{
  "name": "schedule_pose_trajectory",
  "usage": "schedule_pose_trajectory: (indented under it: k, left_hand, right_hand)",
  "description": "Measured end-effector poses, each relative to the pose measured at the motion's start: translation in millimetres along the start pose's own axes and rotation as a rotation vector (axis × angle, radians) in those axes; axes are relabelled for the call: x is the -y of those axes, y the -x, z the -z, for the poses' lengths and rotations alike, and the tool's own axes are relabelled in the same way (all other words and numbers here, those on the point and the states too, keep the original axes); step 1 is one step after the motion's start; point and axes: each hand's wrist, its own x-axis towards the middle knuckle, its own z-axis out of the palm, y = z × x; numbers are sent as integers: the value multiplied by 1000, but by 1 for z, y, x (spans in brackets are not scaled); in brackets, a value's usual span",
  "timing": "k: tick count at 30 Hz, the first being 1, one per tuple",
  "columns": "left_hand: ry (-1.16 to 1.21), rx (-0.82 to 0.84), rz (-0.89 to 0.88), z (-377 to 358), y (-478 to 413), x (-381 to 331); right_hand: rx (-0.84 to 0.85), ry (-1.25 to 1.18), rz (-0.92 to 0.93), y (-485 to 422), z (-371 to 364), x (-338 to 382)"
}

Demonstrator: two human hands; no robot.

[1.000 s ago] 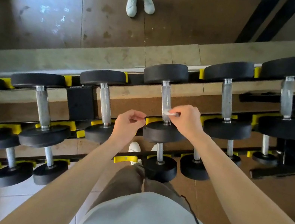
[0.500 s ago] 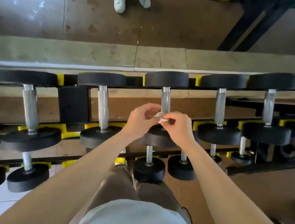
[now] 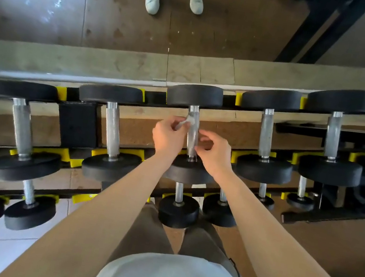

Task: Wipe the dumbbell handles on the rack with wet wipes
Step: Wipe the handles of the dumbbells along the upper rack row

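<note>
Gym's black-and-yellow rack — left hand pinches crumpled white wet wipe at nine o'clock of knurled steel handle, lying twelve-to-six; right hand curled beside it, grip unclear.

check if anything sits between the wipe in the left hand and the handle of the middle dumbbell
Nothing visible does. The left hand pinches the wipe right up against the upper part of the handle. The right hand is beside the lower part of the handle, on its other side, not between them.
</note>
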Motion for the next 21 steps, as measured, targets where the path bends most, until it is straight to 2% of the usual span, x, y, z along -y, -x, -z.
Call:
schedule_pose_trajectory:
  k: [5,10,12,17,21]
  left_hand:
    - [-210,74,47,3,20,13]
    - [-87,-139,63,-6,10,-15]
    - [-69,-155,79,-12,7,-22]
    - [-210,-47,95,-12,31,-6]
    - [-328,129,98,0,44,9]
  right_hand:
    - [86,-19,68,-8,10,-10]
    - [202,-26,114,-14,22,-14]
    - [235,-12,124,-14,26,-15]
    - [244,-8,126,-12,27,-14]
    - [239,-32,136,-15,26,-13]
